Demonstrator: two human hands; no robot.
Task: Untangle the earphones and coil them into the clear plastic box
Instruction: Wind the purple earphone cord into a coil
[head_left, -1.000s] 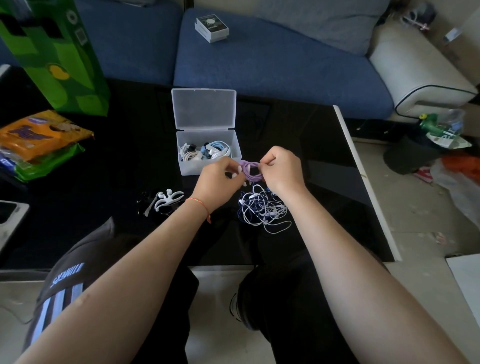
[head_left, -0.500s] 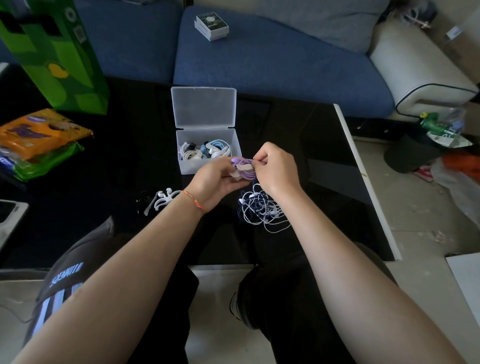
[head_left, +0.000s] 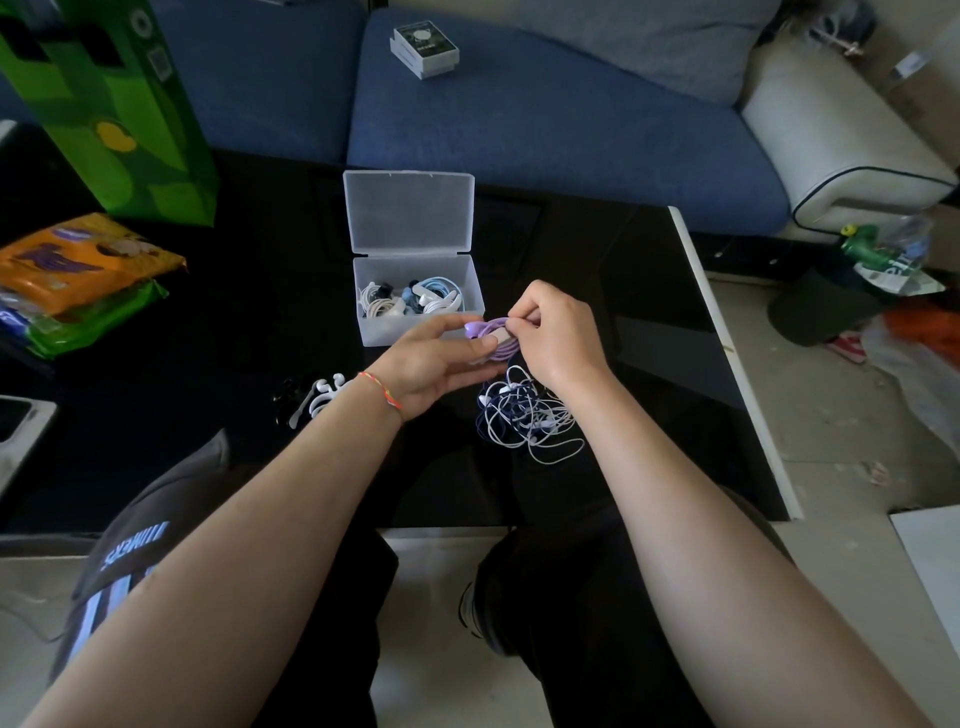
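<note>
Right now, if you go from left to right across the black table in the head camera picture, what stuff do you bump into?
Orange packet → green bag → white ear hooks → clear plastic box → purple earphones pinched by both hands → tangled earphones.

Blk table (head_left: 597, 249): clear box (head_left: 415, 327), tangled earphones (head_left: 524, 421), white earhooks (head_left: 324, 395), snack packs (head_left: 78, 275), green bag (head_left: 119, 104).
</note>
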